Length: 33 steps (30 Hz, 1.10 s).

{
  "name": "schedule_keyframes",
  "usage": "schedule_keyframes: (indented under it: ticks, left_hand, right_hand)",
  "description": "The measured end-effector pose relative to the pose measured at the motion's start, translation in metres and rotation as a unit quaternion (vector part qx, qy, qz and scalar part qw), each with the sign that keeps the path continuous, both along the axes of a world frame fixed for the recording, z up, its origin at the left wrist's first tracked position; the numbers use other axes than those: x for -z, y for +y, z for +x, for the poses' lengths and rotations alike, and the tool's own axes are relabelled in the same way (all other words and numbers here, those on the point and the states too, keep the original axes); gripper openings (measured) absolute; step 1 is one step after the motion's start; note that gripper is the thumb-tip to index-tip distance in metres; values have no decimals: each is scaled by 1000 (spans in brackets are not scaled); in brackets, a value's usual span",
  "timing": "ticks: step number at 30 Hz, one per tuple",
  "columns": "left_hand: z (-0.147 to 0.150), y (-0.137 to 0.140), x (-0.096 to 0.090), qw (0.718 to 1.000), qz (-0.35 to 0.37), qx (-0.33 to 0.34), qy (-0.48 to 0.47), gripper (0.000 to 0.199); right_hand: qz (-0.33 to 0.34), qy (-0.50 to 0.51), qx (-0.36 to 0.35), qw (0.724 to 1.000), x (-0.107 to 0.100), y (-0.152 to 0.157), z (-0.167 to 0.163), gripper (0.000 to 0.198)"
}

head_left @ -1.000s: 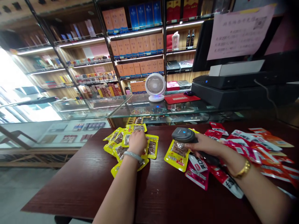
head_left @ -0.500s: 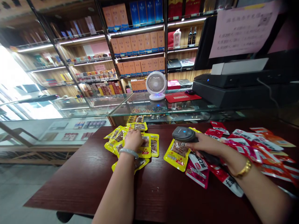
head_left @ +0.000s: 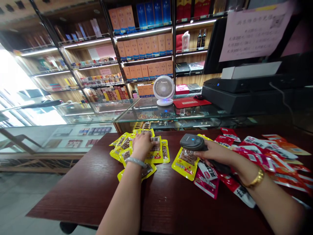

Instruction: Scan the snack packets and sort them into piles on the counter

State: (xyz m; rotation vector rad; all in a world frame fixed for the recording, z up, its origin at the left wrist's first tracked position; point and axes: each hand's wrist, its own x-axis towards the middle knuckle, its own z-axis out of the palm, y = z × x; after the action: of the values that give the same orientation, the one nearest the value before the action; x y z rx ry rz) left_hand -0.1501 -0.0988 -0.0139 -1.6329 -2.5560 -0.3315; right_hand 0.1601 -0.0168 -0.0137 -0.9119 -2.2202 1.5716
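Note:
My left hand (head_left: 141,146), with a pale bangle at its wrist, lies over a pile of yellow snack packets with clear windows. Its thumb and fingers are closed on one yellow snack packet (head_left: 156,151); the fingertips are partly hidden. My right hand (head_left: 215,151) is wrapped round the handle of a dark grey barcode scanner (head_left: 192,142), a small blue light glowing on top. Beneath the scanner's head rests another yellow snack packet (head_left: 185,164). A magenta packet (head_left: 206,184) lies below the right hand, overlapping its neighbours.
Red, white and orange packets (head_left: 274,156) are strewn over the right of the dark wooden table (head_left: 97,192). Behind it runs a glass display counter (head_left: 144,109) bearing a white fan (head_left: 163,89), a red mat (head_left: 192,102) and a black monitor with a pink notice (head_left: 254,32).
My left hand has shifted a little to the right, and the yellow packet under it has slid and turned with it. The right hand and scanner have hardly moved.

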Motion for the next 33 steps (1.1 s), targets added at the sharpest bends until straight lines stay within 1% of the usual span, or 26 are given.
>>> schedule_keyframes:
  ticks: [2, 5, 7, 9, 12, 17, 19, 22, 25, 27, 29, 31, 33]
  left_hand:
    - [6, 2, -1, 997, 51, 26, -53, 36]
    - [17, 5, 1, 981, 104, 84, -138, 20]
    - [25, 7, 5, 968, 122, 128, -180, 13]
    - [32, 10, 10, 955, 129, 170, -208, 13]
    - [38, 13, 15, 944, 140, 206, -215, 16]
    - [39, 16, 18, 940, 173, 220, -193, 20]
    - [38, 16, 18, 939, 183, 218, -194, 23]
    - [39, 15, 17, 937, 186, 197, -219, 21]
    - [45, 16, 18, 925, 232, 153, -259, 18]
    - [53, 19, 21, 903, 279, 110, -308, 18]
    - [65, 23, 28, 874, 302, 74, -374, 17]
    - [79, 26, 36, 843, 285, 59, -453, 20]
    - [91, 29, 44, 806, 226, 88, -540, 31]
  right_hand:
    - [0, -2, 3, 1000, -2, -1, 0, 56]
    - [-1, -4, 5, 1000, -6, -4, 0, 54]
    - [3, -3, 6, 1000, -7, -5, 1, 56]
    - [4, 1, 1, 1000, -6, -5, 2, 59]
    - [0, 1, -9, 1000, -5, -4, 2, 62]
    - [10, 3, -18, 1000, -5, -6, 2, 65]
    - [9, 13, -20, 1000, -6, -7, 2, 67]
    - [-7, 28, -18, 999, -6, -7, 3, 65]
    - [-22, 33, -21, 999, -6, -6, 4, 62]
    - [-32, 38, -28, 998, -6, -5, 5, 61]
    - [-40, 45, -36, 998, -6, -4, 5, 62]
    - [-42, 56, -40, 997, -5, -4, 6, 60]
    - [-38, 60, -48, 996, -5, -4, 5, 57]
